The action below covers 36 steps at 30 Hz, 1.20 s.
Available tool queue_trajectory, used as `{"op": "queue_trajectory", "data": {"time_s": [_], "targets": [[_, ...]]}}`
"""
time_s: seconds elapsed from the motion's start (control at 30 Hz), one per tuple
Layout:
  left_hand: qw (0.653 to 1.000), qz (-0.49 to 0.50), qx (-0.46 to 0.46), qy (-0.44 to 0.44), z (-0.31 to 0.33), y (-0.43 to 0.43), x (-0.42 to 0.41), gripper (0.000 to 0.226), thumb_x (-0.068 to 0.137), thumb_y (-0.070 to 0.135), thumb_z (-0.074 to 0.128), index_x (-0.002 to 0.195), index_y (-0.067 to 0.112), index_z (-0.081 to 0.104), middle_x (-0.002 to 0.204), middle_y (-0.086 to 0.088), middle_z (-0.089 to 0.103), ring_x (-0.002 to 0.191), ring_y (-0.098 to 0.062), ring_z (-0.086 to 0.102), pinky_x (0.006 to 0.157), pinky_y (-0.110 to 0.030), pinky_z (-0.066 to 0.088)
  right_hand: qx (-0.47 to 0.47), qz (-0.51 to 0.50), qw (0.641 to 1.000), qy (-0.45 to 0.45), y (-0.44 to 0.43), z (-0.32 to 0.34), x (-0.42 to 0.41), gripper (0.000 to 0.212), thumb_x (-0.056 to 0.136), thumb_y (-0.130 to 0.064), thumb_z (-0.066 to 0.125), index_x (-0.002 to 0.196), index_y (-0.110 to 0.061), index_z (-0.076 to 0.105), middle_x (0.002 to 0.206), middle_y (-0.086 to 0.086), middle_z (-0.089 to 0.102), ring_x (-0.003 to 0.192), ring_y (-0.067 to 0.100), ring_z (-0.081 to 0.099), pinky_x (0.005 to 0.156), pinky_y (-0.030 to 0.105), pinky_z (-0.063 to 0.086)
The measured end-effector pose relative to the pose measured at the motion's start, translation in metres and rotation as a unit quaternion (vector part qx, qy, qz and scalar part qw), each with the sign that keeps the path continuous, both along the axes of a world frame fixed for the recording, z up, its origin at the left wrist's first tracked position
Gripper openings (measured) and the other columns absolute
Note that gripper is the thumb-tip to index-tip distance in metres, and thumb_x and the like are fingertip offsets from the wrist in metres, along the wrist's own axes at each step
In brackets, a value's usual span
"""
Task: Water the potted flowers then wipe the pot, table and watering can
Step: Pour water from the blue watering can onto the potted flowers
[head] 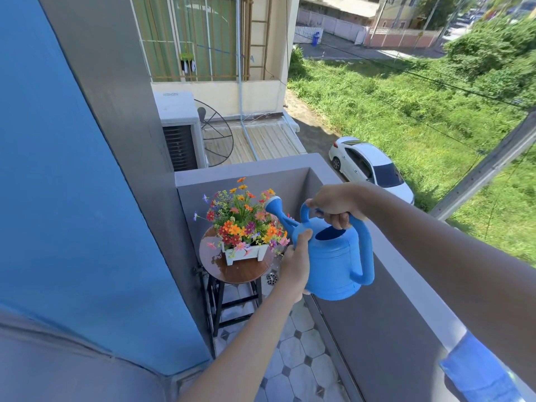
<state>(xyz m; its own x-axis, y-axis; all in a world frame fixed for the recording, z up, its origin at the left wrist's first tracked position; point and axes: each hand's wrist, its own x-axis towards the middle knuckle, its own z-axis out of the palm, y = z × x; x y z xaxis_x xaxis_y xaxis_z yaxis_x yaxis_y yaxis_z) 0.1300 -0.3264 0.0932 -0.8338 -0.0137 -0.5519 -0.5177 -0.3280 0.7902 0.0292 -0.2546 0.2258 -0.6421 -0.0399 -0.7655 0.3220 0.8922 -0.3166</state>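
A blue watering can (336, 262) hangs in the air to the right of the flowers, its rose-tipped spout (275, 207) over the blooms. My right hand (336, 207) grips the can's top handle. My left hand (297, 262) supports the can's left side below the spout. Colourful flowers (243, 221) fill a small white pot (246, 253). The pot stands on a round brown table (240, 271) with black legs. The tabletop looks wet and glossy beside the pot. No stream of water is visible.
A grey balcony wall (377, 314) runs along the right and closes off behind the table. A blue wall (72, 198) stands on the left. The floor (293, 361) is tiled, with a drain (271, 278) near the table. A blue cloth (478, 369) lies on the ledge.
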Motion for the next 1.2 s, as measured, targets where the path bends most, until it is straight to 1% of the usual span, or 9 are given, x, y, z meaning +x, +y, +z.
{"op": "queue_trajectory", "data": {"time_s": [0.13, 0.33, 0.47, 0.6, 0.73, 0.8, 0.93, 1.1, 1.2], "targets": [[1.0, 0.019, 0.016, 0.016, -0.003, 0.004, 0.011, 0.067, 0.064, 0.075, 0.054, 0.113, 0.03, 0.058, 0.11, -0.005, 0.07, 0.1, -0.027, 0.069, 0.089, -0.058, 0.055, -0.005, 0.018, 1.0, -0.017, 0.0, 0.002, 0.011, 0.046, 0.105, -0.042, 0.032, 0.069, -0.015, 0.037, 0.052, -0.003, 0.024, 0.035, 0.01, 0.02, 0.038, 0.018, 0.015], [0.999, 0.044, 0.019, 0.025, -0.007, -0.007, 0.022, 0.062, 0.064, 0.074, 0.053, 0.11, 0.034, 0.062, 0.108, -0.005, 0.073, 0.101, -0.028, 0.07, 0.091, -0.059, 0.053, -0.019, 0.044, 0.999, -0.012, -0.014, 0.001, 0.021, 0.044, 0.105, -0.042, 0.032, 0.07, -0.015, 0.036, 0.056, -0.002, 0.021, 0.036, 0.01, 0.017, 0.038, 0.018, 0.012], [0.997, 0.059, 0.008, 0.041, -0.005, -0.025, 0.029, 0.058, 0.067, 0.07, 0.05, 0.111, 0.035, 0.061, 0.108, 0.0, 0.073, 0.101, -0.024, 0.069, 0.09, -0.059, 0.054, -0.025, 0.063, 0.998, -0.01, -0.032, -0.001, 0.024, 0.044, 0.105, -0.043, 0.034, 0.072, -0.014, 0.038, 0.054, -0.002, 0.022, 0.037, 0.011, 0.018, 0.037, 0.018, 0.013], [0.997, 0.072, -0.015, 0.033, -0.004, -0.043, 0.033, 0.066, 0.066, 0.074, 0.05, 0.114, 0.03, 0.061, 0.114, -0.005, 0.071, 0.104, -0.025, 0.068, 0.095, -0.058, 0.052, -0.032, 0.085, 0.996, -0.003, -0.05, -0.003, 0.026, 0.045, 0.105, -0.045, 0.033, 0.071, -0.015, 0.036, 0.056, -0.002, 0.021, 0.04, 0.012, 0.017, 0.041, 0.02, 0.014], [0.995, 0.091, -0.025, 0.027, -0.001, -0.055, 0.035, 0.067, 0.064, 0.074, 0.048, 0.113, 0.029, 0.06, 0.11, -0.004, 0.071, 0.101, -0.025, 0.068, 0.091, -0.055, 0.053, -0.04, 0.095, 0.995, -0.009, -0.064, -0.004, 0.026, 0.046, 0.105, -0.046, 0.033, 0.071, -0.015, 0.036, 0.052, -0.002, 0.022, 0.038, 0.012, 0.018, 0.037, 0.019, 0.015], [0.995, 0.095, -0.021, 0.032, -0.001, -0.06, 0.034, 0.069, 0.063, 0.074, 0.049, 0.114, 0.029, 0.061, 0.111, -0.005, 0.071, 0.102, -0.026, 0.068, 0.091, -0.054, 0.053, -0.038, 0.097, 0.995, -0.008, -0.07, -0.003, 0.026, 0.045, 0.105, -0.045, 0.034, 0.071, -0.015, 0.036, 0.054, -0.002, 0.022, 0.04, 0.012, 0.016, 0.038, 0.02, 0.014], [0.994, 0.094, -0.029, 0.036, -0.003, -0.066, 0.027, 0.065, 0.066, 0.075, 0.053, 0.112, 0.03, 0.064, 0.111, -0.005, 0.073, 0.103, -0.027, 0.069, 0.095, -0.057, 0.05, -0.048, 0.088, 0.995, -0.006, -0.074, -0.003, 0.021, 0.041, 0.105, -0.04, 0.034, 0.072, -0.015, 0.034, 0.054, -0.002, 0.02, 0.041, 0.012, 0.015, 0.038, 0.02, 0.012], [0.994, 0.09, -0.052, 0.027, -0.006, -0.072, 0.012, 0.062, 0.066, 0.075, 0.052, 0.106, 0.03, 0.067, 0.11, -0.009, 0.072, 0.103, -0.031, 0.068, 0.094, -0.056, 0.05, -0.074, 0.051, 0.996, 0.008, -0.073, -0.006, 0.013, 0.043, 0.105, -0.041, 0.034, 0.072, -0.014, 0.035, 0.051, -0.002, 0.02, 0.037, 0.012, 0.015, 0.034, 0.017, 0.012], [0.995, 0.078, -0.055, 0.028, -0.007, -0.074, -0.002, 0.062, 0.066, 0.076, 0.051, 0.107, 0.032, 0.066, 0.11, -0.006, 0.072, 0.103, -0.03, 0.068, 0.093, -0.057, 0.05, -0.077, 0.034, 0.996, 0.019, -0.072, -0.009, 0.004, 0.043, 0.105, -0.041, 0.033, 0.072, -0.014, 0.034, 0.048, -0.003, 0.021, 0.035, 0.012, 0.015, 0.034, 0.017, 0.013]]}}
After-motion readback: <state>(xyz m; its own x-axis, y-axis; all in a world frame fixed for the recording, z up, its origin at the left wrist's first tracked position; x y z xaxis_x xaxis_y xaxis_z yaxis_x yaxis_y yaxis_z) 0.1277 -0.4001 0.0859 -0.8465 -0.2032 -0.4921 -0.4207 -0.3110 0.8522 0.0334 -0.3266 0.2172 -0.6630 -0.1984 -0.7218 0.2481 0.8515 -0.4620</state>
